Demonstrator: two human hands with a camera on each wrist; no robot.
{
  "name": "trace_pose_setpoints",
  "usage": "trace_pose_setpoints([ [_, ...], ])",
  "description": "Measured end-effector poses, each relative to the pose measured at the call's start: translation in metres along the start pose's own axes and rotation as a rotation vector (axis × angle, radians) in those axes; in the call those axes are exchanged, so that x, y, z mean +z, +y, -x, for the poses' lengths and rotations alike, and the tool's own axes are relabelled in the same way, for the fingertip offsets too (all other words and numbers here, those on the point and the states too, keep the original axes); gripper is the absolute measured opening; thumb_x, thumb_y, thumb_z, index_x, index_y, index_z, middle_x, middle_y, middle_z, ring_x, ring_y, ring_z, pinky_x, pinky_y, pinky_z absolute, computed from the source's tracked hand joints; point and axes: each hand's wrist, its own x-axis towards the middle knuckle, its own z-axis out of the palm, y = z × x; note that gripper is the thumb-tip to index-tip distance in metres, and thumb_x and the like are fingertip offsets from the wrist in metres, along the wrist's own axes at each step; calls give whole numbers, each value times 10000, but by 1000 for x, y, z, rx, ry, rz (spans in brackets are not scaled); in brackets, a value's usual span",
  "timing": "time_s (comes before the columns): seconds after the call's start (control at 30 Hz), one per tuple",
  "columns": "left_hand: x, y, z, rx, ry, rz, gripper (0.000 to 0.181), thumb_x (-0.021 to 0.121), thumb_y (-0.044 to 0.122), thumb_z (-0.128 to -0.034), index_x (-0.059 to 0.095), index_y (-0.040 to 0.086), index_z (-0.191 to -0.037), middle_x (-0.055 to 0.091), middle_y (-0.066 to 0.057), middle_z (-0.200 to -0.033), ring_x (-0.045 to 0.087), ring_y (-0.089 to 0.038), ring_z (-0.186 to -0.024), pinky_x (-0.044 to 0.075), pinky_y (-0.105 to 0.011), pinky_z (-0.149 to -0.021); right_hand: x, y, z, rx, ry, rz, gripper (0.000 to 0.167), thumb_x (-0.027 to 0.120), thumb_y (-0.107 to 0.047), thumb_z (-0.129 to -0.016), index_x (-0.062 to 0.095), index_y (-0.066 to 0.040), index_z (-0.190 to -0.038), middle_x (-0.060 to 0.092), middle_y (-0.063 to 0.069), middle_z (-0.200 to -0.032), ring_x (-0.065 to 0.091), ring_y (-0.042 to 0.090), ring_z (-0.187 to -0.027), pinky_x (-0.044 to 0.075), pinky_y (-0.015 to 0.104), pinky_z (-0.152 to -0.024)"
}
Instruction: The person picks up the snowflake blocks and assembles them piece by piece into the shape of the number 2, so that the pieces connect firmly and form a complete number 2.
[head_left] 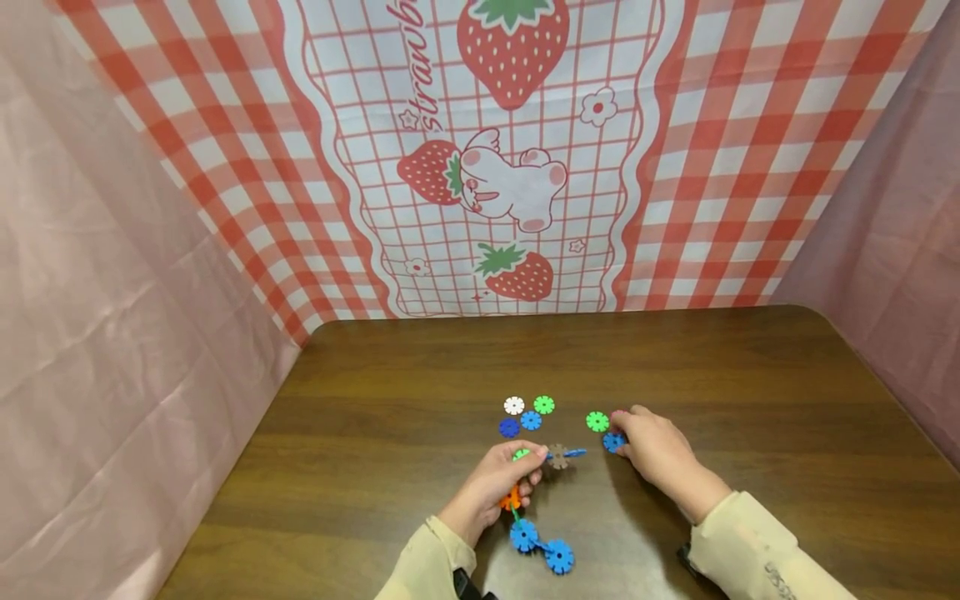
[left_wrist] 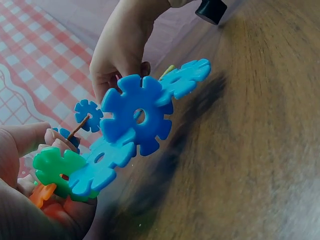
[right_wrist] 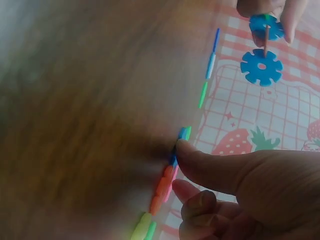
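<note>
Above the wooden table (head_left: pixel 360 467), the left hand (head_left: pixel 495 482) pinches a chain of interlocking snowflake discs (head_left: pixel 523 536), with linked blue pieces at its near end and a brown disc (head_left: pixel 558 457) jutting past the fingertips. The right hand (head_left: pixel 663 454) has thumb and forefinger at a loose blue disc (head_left: pixel 612 442) on the tabletop near a green disc (head_left: pixel 597 422); whether they pinch it, I cannot tell. A white disc (head_left: pixel 513 406) lies farther left.

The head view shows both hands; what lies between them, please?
In that view, from left hand to right hand: brown disc joining two blue discs, bare table, then another blue disc.
</note>
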Motion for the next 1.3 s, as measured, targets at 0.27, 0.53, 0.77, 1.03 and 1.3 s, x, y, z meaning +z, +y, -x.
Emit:
trace_pose_setpoints([
  [0.27, 1, 0, 0, 13, -3, -3, 224, 649, 220, -946, 624, 13, -1027, 506, 23, -617, 395, -39, -445, 419, -148, -406, 0, 3, 1, -18, 1, -40, 297, 840, -69, -739, 561, -111, -831, 479, -1, -770, 504, 183, -670, 449, 347, -573],
  [0.53, -2, -2, -2, 29, -33, 22, 236, 638, 221, -956, 624, -3, -1030, 540, 22, -603, 414, -25, -424, 430, -155, -399, 0, 4, 4, -12, 54, -340, 172, 767, -62, -824, 608, -126, -832, 617, -85, -717, 568, 68, -661, 471, 265, -583],
  [0.77, -3, -2, -3, 43, -62, 51, 196, 613, 206, -973, 609, 14, -1011, 528, 32, -606, 412, -24, -437, 425, -155, -413, -4, 3, 8, 1, -15, -739, 86, 693, -31, -886, 668, 20, -950, 687, 53, -821, 632, 79, -728, 530, 229, -614],
  [1.03, -3, -2, -2, 32, -71, 40, 201, 621, 202, -968, 626, 8, -1018, 533, 23, -602, 427, -25, -434, 437, -157, -410, -2, 2, 8, -20, -83, -863, 120, 672, -15, -894, 656, 76, -970, 685, 90, -778, 594, 54, -658, 508, 208, -578],
  [1.3, -2, -6, -4, 22, -78, 64, 143, 609, 171, -973, 632, 30, -971, 532, 30, -591, 421, -23, -422, 420, -156, -400, 4, -3, 10, 85, -189, -1060, 204, 629, 41, -903, 557, 193, -1018, 659, 196, -736, 632, 121, -564, 580, 302, -533],
])
